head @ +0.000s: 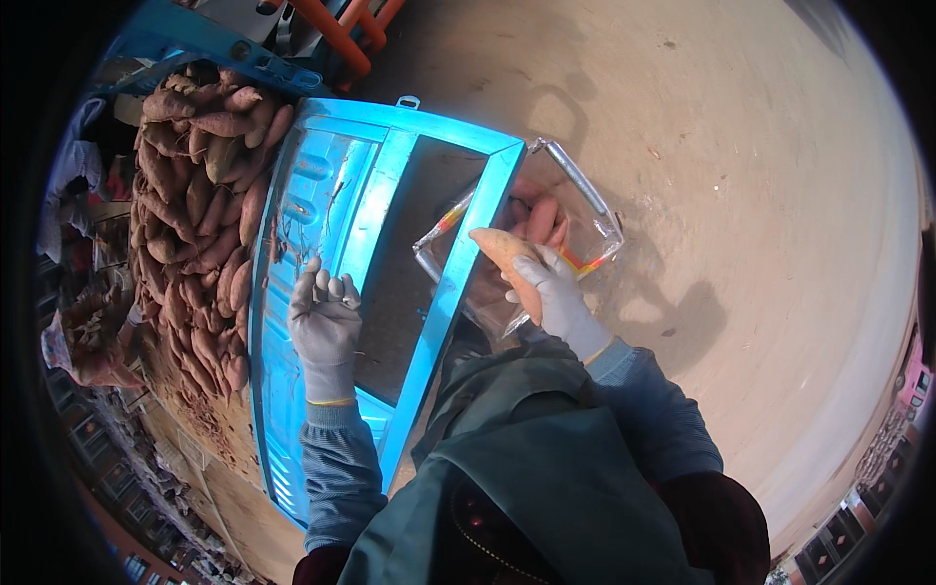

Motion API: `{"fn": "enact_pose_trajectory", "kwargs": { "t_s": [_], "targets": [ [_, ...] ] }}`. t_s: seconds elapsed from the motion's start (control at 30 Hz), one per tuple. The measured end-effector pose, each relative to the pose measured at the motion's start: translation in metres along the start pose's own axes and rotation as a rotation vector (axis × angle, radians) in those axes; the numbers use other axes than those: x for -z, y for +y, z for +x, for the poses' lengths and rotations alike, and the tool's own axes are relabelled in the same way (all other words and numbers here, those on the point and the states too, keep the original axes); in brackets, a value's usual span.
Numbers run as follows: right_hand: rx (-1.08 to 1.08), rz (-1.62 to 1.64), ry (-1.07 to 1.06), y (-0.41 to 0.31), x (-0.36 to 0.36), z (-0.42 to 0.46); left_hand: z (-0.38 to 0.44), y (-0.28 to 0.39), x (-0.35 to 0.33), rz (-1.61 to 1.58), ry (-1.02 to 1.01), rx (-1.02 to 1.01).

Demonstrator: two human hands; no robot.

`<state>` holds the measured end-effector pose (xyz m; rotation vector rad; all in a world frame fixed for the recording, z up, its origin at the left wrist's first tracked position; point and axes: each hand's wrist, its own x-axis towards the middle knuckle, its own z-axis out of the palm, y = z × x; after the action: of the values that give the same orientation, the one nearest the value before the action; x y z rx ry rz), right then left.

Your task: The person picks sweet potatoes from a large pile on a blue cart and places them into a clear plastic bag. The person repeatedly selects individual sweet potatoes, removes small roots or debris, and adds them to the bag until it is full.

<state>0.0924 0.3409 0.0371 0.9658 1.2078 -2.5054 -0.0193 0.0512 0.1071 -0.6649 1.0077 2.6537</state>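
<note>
My right hand [552, 292], in a grey work glove, grips a long pale sweet potato [504, 252] over the near side of a clear plastic bag. The bag has a silvery rim [574, 172] and stands on the ground with reddish sweet potatoes [542, 218] inside. My left hand [325, 322], gloved alike, is over the blue metal side panel [292, 292] with its fingers partly curled and nothing in it. A big heap of sweet potatoes [197, 197] lies left of the panel.
The open blue metal frame [479, 212] juts out between my hands. Orange metal bars [333, 36] stand at the top. Dry stalks and roots lie on the panel [333, 197]. Bare ground [768, 219] spreads to the right. At the far left is a patterned cloth [58, 340].
</note>
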Motion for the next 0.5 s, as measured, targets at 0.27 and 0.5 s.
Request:
{"fn": "enact_pose_trajectory", "kwargs": {
  "t_s": [0.27, 0.5],
  "targets": [
    [-0.064, 0.029, 0.106, -0.01, 0.036, -0.025, -0.019, 0.001, 0.047, 0.011, 0.129, 0.043],
    [-0.087, 0.04, 0.292, 0.023, 0.04, 0.063, -0.008, -0.001, 0.071, 0.03, 0.113, 0.101]
  ]
}}
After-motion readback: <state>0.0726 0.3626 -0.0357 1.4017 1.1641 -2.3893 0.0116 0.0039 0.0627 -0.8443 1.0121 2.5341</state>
